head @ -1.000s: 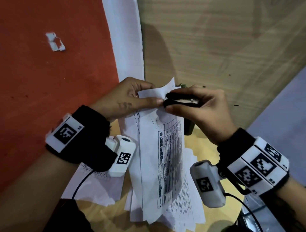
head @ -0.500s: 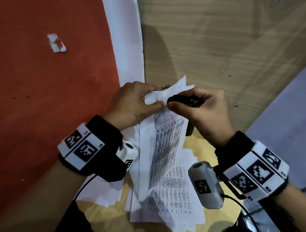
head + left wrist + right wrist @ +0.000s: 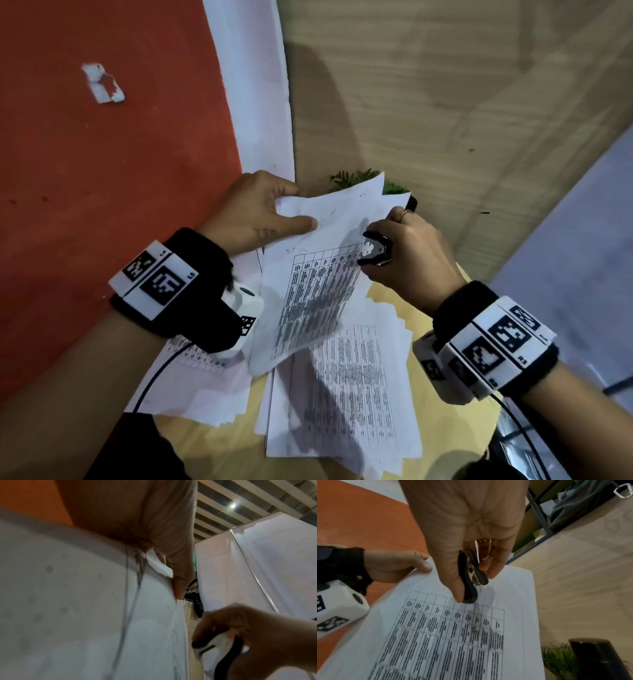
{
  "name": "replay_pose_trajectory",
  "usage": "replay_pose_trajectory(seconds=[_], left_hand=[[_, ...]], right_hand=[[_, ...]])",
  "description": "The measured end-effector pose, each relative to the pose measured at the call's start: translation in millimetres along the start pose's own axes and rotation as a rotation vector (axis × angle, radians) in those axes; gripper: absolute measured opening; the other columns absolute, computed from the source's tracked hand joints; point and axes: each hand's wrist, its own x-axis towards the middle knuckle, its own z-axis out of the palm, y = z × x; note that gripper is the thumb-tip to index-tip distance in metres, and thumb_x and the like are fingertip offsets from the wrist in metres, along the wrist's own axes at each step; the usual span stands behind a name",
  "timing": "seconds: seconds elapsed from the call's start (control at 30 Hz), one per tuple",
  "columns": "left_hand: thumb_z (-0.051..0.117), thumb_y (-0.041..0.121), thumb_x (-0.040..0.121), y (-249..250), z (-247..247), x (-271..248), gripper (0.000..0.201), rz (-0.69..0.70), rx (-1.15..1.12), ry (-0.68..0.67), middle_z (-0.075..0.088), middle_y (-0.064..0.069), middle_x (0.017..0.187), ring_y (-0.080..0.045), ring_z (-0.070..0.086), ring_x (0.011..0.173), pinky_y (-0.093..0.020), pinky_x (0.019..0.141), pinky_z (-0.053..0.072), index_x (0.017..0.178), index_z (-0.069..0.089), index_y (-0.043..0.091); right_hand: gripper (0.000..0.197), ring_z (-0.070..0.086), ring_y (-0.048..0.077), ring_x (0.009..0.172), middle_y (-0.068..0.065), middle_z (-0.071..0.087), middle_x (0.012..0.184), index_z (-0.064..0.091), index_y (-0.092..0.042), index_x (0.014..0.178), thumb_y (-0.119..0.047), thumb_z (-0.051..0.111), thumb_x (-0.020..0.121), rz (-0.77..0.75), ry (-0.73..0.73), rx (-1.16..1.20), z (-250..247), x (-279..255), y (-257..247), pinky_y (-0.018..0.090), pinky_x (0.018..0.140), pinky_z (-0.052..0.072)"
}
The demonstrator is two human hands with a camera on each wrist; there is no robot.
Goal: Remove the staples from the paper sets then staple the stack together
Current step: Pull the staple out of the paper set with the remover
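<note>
My left hand (image 3: 267, 214) pinches the top left corner of a printed paper set (image 3: 322, 274), thumb on top, and holds it tilted above the desk. The same set fills the left wrist view (image 3: 77, 608) and lies under my right hand in the right wrist view (image 3: 453, 635). My right hand (image 3: 407, 260) grips a black staple remover (image 3: 375, 250), whose jaws stand apart, just off the set's right edge. The right wrist view shows the staple remover (image 3: 471, 577) held between thumb and fingers. More printed sheets (image 3: 349, 394) lie loose on the desk below.
A small potted plant (image 3: 363, 180) with a dark pot (image 3: 597, 658) stands behind the lifted paper. An orange wall (image 3: 102, 205) rises at the left, a wooden panel (image 3: 445, 102) behind. The light wooden desk (image 3: 212, 442) shows between the sheets.
My right hand has drawn the staple remover away from the paper's top corner, rightward and down, and its jaws now stand apart. The left hand has tilted the paper set flatter.
</note>
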Motion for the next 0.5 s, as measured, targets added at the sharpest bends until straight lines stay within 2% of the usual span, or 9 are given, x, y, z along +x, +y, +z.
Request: replay_pose_trajectory(seconds=[0.07, 0.13, 0.23, 0.3, 0.33, 0.4, 0.43, 0.5], left_hand=[[0.069, 0.049, 0.061, -4, 0, 1, 0.014, -0.002, 0.018, -0.012, 0.073, 0.007, 0.075, -0.007, 0.064, 0.067, -0.032, 0.070, 0.051, 0.071, 0.071, 0.039], [0.067, 0.049, 0.061, -5, 0, 1, 0.020, 0.012, 0.032, -0.029, 0.074, 0.003, 0.080, -0.010, 0.066, 0.070, -0.036, 0.073, 0.054, 0.074, 0.071, 0.035], [0.066, 0.048, 0.060, -6, 0, 2, 0.032, 0.024, 0.042, -0.054, 0.074, -0.005, 0.081, -0.020, 0.069, 0.073, -0.039, 0.075, 0.055, 0.080, 0.072, 0.023], [0.067, 0.047, 0.062, -5, -1, 2, 0.034, 0.035, 0.047, -0.085, 0.072, -0.012, 0.078, -0.019, 0.065, 0.068, -0.037, 0.068, 0.052, 0.081, 0.072, 0.019], [0.068, 0.046, 0.063, -3, -2, 2, 0.033, 0.039, 0.049, -0.096, 0.072, -0.013, 0.077, -0.017, 0.061, 0.066, -0.037, 0.064, 0.051, 0.081, 0.073, 0.018], [0.071, 0.043, 0.067, -1, -4, 0, 0.024, 0.048, 0.039, -0.094, 0.072, -0.002, 0.074, -0.014, 0.062, 0.067, -0.032, 0.061, 0.047, 0.079, 0.072, 0.022], [0.072, 0.044, 0.068, 0, -5, 0, 0.021, 0.049, 0.040, -0.081, 0.072, 0.003, 0.074, -0.013, 0.065, 0.067, -0.028, 0.061, 0.048, 0.078, 0.071, 0.025], [0.072, 0.050, 0.067, 3, -5, -1, 0.030, 0.039, 0.046, -0.031, 0.074, 0.002, 0.082, -0.022, 0.070, 0.073, -0.032, 0.067, 0.054, 0.079, 0.072, 0.023]], right_hand=[[0.038, 0.057, 0.030, 0.086, 0.007, 0.053, 0.094, 0.067, -0.008, 0.101, -0.012, 0.075, 0.065, -0.035, 0.003, 0.071, -6, 3, -1, 0.036, 0.067, 0.048], [0.040, 0.056, 0.021, 0.087, 0.002, 0.049, 0.102, 0.068, -0.010, 0.102, -0.012, 0.076, 0.063, -0.078, -0.002, 0.218, -15, 8, -5, 0.031, 0.074, 0.047], [0.039, 0.052, 0.014, 0.100, 0.005, 0.040, 0.128, 0.070, -0.014, 0.099, -0.015, 0.078, 0.061, -0.169, -0.086, 0.280, -28, 16, -10, 0.025, 0.082, 0.045], [0.039, 0.050, 0.014, 0.109, 0.008, 0.036, 0.139, 0.071, -0.016, 0.098, -0.012, 0.079, 0.060, -0.203, -0.191, 0.214, -33, 22, -12, 0.020, 0.084, 0.042], [0.039, 0.051, 0.013, 0.106, 0.008, 0.042, 0.134, 0.071, -0.015, 0.098, -0.012, 0.080, 0.059, -0.215, -0.221, 0.190, -34, 25, -12, 0.015, 0.080, 0.040], [0.042, 0.051, 0.010, 0.088, 0.002, 0.054, 0.109, 0.071, -0.012, 0.097, -0.013, 0.082, 0.056, -0.229, -0.225, 0.196, -35, 30, -11, 0.006, 0.068, 0.035], [0.043, 0.051, 0.009, 0.082, -0.001, 0.055, 0.098, 0.071, -0.012, 0.097, -0.015, 0.083, 0.055, -0.223, -0.207, 0.223, -37, 31, -11, 0.005, 0.068, 0.035], [0.046, 0.054, 0.010, 0.081, -0.005, 0.056, 0.089, 0.072, -0.013, 0.097, -0.024, 0.081, 0.053, -0.195, -0.182, 0.279, -40, 31, -11, 0.012, 0.072, 0.040]])
